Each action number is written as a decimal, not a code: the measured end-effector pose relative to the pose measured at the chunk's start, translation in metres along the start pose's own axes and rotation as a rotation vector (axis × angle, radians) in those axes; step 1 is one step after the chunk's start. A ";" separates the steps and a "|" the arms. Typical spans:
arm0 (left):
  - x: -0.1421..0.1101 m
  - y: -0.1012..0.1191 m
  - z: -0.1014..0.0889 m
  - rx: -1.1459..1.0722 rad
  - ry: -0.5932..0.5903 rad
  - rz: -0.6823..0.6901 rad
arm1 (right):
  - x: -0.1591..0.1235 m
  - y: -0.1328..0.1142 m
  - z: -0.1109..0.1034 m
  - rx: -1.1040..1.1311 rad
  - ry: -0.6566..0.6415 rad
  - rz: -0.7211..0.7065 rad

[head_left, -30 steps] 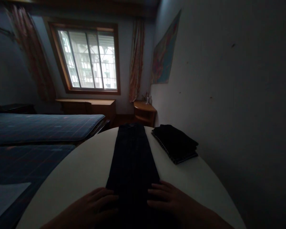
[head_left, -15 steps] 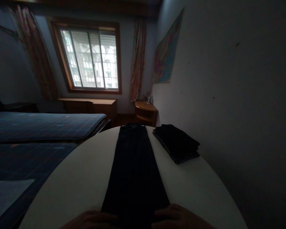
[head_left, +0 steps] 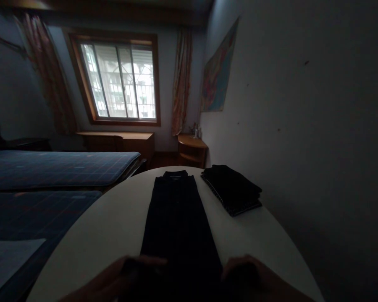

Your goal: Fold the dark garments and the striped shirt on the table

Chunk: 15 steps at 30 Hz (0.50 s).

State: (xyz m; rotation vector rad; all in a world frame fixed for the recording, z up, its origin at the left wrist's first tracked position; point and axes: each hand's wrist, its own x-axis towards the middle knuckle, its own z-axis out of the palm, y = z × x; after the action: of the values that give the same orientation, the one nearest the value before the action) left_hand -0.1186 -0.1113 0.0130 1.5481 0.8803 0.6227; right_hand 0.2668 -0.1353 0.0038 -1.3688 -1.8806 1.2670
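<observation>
A dark collared shirt [head_left: 178,214] is folded into a long strip on the round white table [head_left: 107,226], its collar at the far end. My left hand [head_left: 122,270] grips the near left part of the cloth, fingers curled over it. On the opposite side, my right hand [head_left: 250,272] is closed on the near right part. Dark fabric shows at both hands and looks a little raised. The near hem is too dark to make out. To the right lies a stack of folded dark clothes [head_left: 231,188], apart from the shirt and both hands.
Left of the table are blue checked mattresses [head_left: 66,167], with a pale sheet [head_left: 12,258] on the nearer one. A wall [head_left: 318,167] stands close on the right. Beyond the table are a wooden desk [head_left: 135,138] and a corner shelf [head_left: 192,142] below the window.
Both hands have gone from lying on the cloth to gripping it, and have risen slightly. The shirt has slid towards me, so its collar now lies fully on the table.
</observation>
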 end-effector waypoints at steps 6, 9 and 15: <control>0.071 0.013 -0.024 -0.324 0.527 -0.043 | 0.084 -0.031 -0.024 0.325 0.249 -0.072; 0.106 0.028 -0.039 -0.447 0.629 -0.011 | 0.130 -0.039 -0.039 0.394 0.277 -0.167; 0.163 0.049 -0.062 -0.666 0.482 -0.058 | 0.204 -0.051 -0.057 0.464 0.251 -0.200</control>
State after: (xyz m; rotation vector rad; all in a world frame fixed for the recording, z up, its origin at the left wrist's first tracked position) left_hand -0.0658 0.0559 0.0572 0.7775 0.9365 1.1402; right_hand 0.2117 0.0705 0.0486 -1.0119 -1.4018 1.2615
